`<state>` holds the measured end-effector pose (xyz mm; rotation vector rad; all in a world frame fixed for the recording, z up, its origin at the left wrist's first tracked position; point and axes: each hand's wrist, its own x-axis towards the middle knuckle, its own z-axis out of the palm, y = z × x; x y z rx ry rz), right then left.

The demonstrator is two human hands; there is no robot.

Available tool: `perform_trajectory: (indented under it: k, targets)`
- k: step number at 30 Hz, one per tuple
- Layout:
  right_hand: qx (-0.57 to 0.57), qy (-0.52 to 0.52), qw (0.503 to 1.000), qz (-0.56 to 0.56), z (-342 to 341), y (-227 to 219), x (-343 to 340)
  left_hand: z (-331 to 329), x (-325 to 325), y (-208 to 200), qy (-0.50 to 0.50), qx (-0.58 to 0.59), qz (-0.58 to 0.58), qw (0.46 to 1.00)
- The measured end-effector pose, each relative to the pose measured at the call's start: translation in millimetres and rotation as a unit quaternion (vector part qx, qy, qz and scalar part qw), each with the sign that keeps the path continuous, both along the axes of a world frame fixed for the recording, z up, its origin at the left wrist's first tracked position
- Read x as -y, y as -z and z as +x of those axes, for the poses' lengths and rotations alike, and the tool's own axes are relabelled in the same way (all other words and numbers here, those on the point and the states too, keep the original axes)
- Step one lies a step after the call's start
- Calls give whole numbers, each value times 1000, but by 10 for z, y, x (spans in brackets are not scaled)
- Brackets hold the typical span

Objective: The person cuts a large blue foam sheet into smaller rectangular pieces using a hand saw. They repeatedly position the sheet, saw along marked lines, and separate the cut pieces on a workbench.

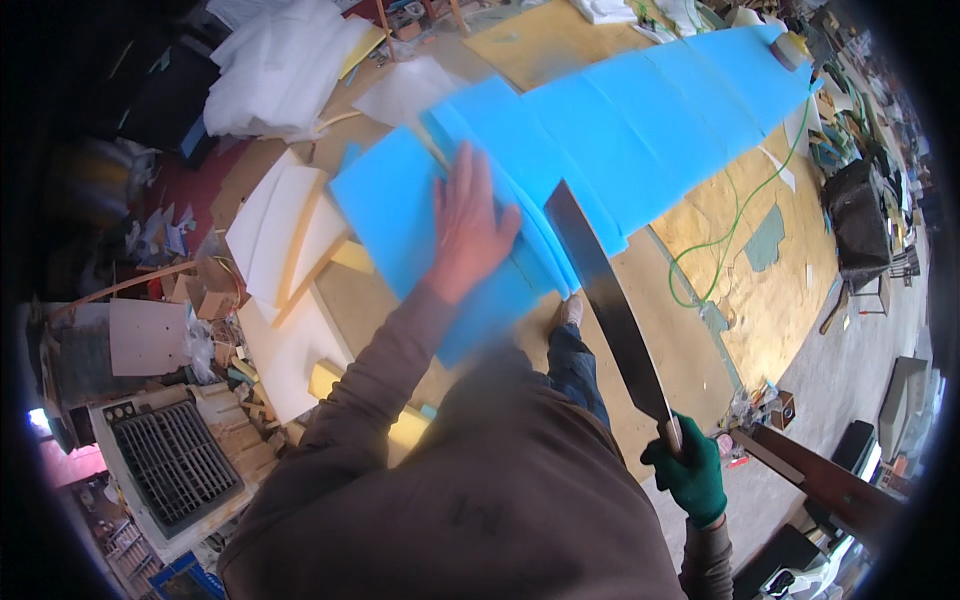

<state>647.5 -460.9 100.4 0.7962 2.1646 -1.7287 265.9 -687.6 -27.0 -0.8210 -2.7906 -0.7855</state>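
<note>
A long blue sheet (pixel 640 135), soft and foam-like, stretches from in front of me toward the far right, with a folded or layered ridge (pixel 500 160) across its near part. My bare left hand (pixel 470 228) lies on the near part of it, fingers spread and slightly blurred. In a green glove, my right hand (pixel 692 468) grips the handle of a large knife (pixel 618 315) with a long, broad blade. The blade points away from me, its tip beside the ridge in this view; whether it touches the sheet I cannot tell.
White and yellow foam pieces (pixel 280 235) lie to the left, near a grilled appliance (pixel 178 462). A white heap of sheeting (pixel 285 75) is at the far left. A green cord (pixel 735 240) crosses the tan surface (pixel 780 300). A roll of tape (pixel 790 52) rests on the sheet's far end.
</note>
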Motion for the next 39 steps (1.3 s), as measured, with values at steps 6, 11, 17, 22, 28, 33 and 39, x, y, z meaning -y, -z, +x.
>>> perform_trajectory:
  k: [6,11,17,22,28,33,39]
  targets:
    - [-60,-10,998,-4,-806,250,143,-362,18,-53,-8,-17,76,997]
    - [-106,-51,993,0,-1408,278,211,-449,10,166,-60,-16,-46,997]
    - [-81,-63,995,1,-1619,233,223,-411,25,214,-63,-11,-22,998]
    - [-27,-42,999,20,-1644,160,208,-392,-1,128,-66,-6,-20,998]
    - [-19,-56,998,25,-1598,118,188,-374,-13,114,-65,-4,-25,998]
    - [-40,-54,998,8,-1620,189,189,-384,-19,134,-63,-37,-29,997]
    - [-64,-62,996,13,-1802,300,233,-382,-19,136,-61,-21,-36,997]
